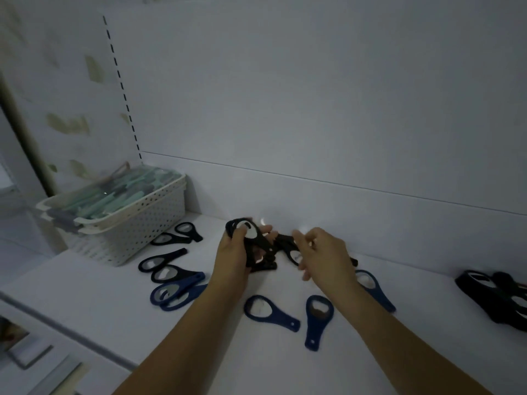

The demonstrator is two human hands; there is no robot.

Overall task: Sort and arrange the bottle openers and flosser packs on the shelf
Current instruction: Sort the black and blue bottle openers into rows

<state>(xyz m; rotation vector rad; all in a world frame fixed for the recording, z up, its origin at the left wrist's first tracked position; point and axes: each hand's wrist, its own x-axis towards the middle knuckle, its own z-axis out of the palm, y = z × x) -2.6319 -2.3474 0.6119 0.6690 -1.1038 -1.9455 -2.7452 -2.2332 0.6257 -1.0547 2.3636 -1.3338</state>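
1. The left hand (232,253) grips a stack of black bottle openers (251,238), fingers curled round their necks, with the ring ends pointing up and away from the person.
2. The right hand (322,256) is just beside it, its fingers bent around another black opener (291,250) that lies between the two hands; motion blur hides how firmly it is held.
3. Both hands are raised a little above the white shelf (399,352), close to the back panel.
4. Two blue openers (271,312) lie flat on the shelf between the forearms, one with its handle pointing right, the other (315,320) with its handle pointing toward the person.
5. A third blue opener (376,289) lies partly under the right wrist.
6. To the left of the left forearm is a loose group of openers, black ones (162,259) farther back and blue ones (176,292) nearer, overlapping one another.
7. Two more black openers (178,233) lie just beside the front of a white perforated basket (151,218).
8. The basket stands at the left end of the shelf and is filled with flosser packs (114,198) in pale green and grey tones; details are blurred.
9. At the far right edge a pile of black openers (493,295) rests on the shelf, well apart from the hands.
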